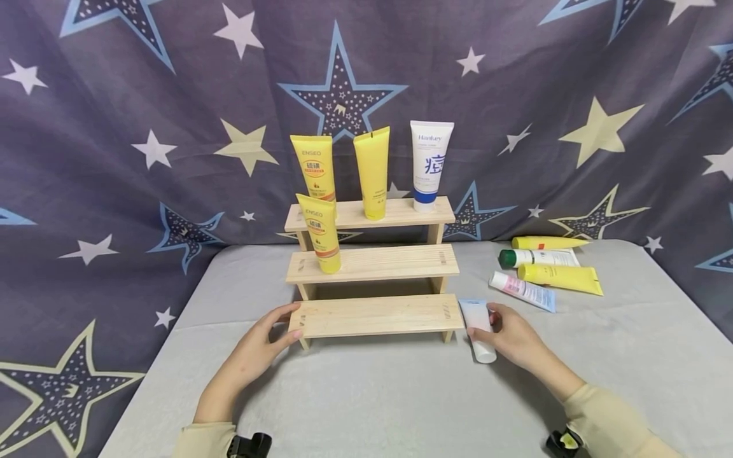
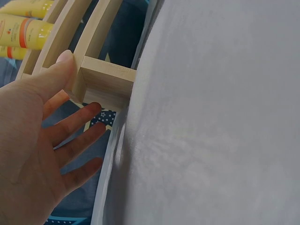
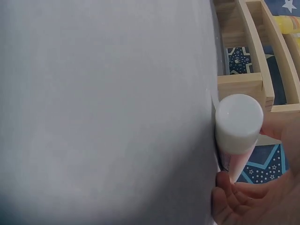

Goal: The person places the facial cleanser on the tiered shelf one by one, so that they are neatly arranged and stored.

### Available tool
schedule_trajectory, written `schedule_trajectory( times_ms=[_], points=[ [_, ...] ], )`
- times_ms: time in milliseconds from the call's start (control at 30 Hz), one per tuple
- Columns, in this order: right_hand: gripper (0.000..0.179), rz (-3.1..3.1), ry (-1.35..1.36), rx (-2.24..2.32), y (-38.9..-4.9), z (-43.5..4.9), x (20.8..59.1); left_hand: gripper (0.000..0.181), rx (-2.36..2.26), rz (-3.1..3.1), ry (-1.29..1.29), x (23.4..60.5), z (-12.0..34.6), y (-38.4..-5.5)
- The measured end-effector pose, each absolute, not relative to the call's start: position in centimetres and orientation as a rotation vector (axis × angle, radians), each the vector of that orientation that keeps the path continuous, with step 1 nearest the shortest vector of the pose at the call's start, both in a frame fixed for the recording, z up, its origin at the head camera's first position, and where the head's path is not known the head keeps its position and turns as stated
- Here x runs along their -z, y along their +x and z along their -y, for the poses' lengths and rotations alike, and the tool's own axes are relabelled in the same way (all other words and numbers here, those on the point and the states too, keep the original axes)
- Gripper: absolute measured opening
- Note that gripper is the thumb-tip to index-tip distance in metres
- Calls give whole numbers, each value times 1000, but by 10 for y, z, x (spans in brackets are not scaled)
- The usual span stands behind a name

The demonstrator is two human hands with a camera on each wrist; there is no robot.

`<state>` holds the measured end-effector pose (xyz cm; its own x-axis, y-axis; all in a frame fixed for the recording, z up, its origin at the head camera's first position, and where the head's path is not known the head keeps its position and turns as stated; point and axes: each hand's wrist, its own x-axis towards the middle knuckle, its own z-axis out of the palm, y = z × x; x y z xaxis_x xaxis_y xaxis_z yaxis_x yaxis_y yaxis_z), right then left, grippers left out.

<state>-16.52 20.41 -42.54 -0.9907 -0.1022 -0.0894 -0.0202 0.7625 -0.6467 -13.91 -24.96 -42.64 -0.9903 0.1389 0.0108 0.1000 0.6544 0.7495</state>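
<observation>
A three-step wooden display rack (image 1: 372, 316) stands on the grey cloth. At the left end of its lowest step, my left hand (image 1: 252, 353) pinches the board between thumb and index finger; the other fingers spread loosely below in the left wrist view. My right hand (image 1: 515, 337) grips a white squeeze tube (image 1: 476, 324) with a pale blue crimped end, its white cap (image 3: 239, 117) towards me, just off the rack's right end. Yellow tubes (image 1: 373, 175) and a white-and-blue tube (image 1: 431, 165) stand on the top step. Another yellow tube (image 1: 322, 235) is on the middle step's left.
Several tubes lie on the cloth at the right: a yellow one (image 1: 561, 278), a white one with a green cap (image 1: 541, 257), a pink-and-blue one (image 1: 523, 291) and another yellow one (image 1: 546, 243) behind. A star-patterned curtain (image 1: 366, 57) hangs right behind the table.
</observation>
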Motion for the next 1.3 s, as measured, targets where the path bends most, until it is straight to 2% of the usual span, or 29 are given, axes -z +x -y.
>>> schedule_trajectory(
  times_ms=[567,1300],
  points=[
    [67,-2770,-55,1109,-160,-206,421,63,-1279,-2812,211,426,250,-139],
    [69,-2756,-18,1523,-152,-212,395,62,-1289,-2812,209,425,250,-138]
  ],
)
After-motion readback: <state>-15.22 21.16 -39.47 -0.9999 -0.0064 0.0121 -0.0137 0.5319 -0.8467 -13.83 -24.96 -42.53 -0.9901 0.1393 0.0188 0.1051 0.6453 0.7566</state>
